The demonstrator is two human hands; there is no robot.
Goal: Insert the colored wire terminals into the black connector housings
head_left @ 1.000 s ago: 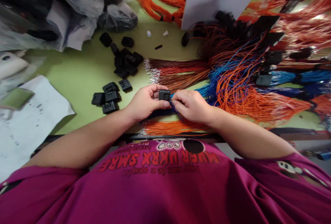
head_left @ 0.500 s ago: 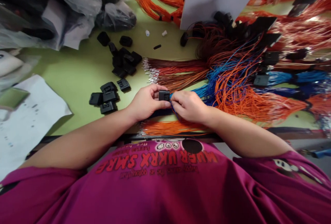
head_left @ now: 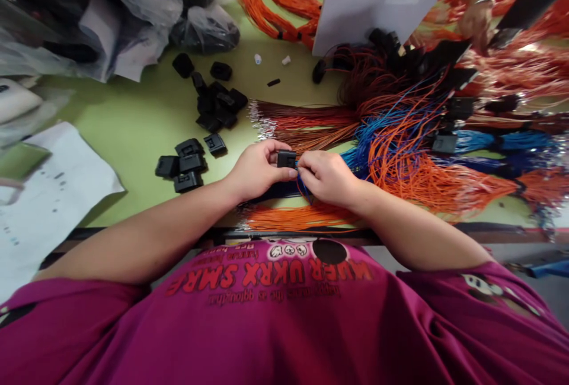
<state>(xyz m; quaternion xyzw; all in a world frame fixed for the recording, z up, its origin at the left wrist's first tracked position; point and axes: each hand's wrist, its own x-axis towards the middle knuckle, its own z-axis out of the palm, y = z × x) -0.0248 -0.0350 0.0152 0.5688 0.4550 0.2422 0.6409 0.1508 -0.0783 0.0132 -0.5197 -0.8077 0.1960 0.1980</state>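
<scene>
Between thumb and fingers, my left hand (head_left: pixel 258 169) grips a black plastic connector housing (head_left: pixel 285 159). My right hand (head_left: pixel 329 177) is pinched at the housing's right side on thin wire, blue where it shows; the fingertips hide its end. Under and around my hands lie bundles of blue wires (head_left: pixel 351 161), orange wires (head_left: pixel 302 218) and brown wires (head_left: pixel 311 114), with metal terminals at their left ends. To the left, several more black housings (head_left: pixel 191 163) sit in a small group, and a larger pile (head_left: pixel 217 100) lies farther back.
Plastic bags (head_left: pixel 133 0) and a marked paper sheet (head_left: pixel 57 189) occupy the left side. A white panel (head_left: pixel 382 0) stands at the back. Tangled wires (head_left: pixel 409 154) cover the right. Another person's hand (head_left: pixel 478 21) is at the far right, near orange bundles.
Both hands and the housing have shifted slightly to the right in view, and the housing is tilted differently. The other person's hand has come lower into view at the back right.
</scene>
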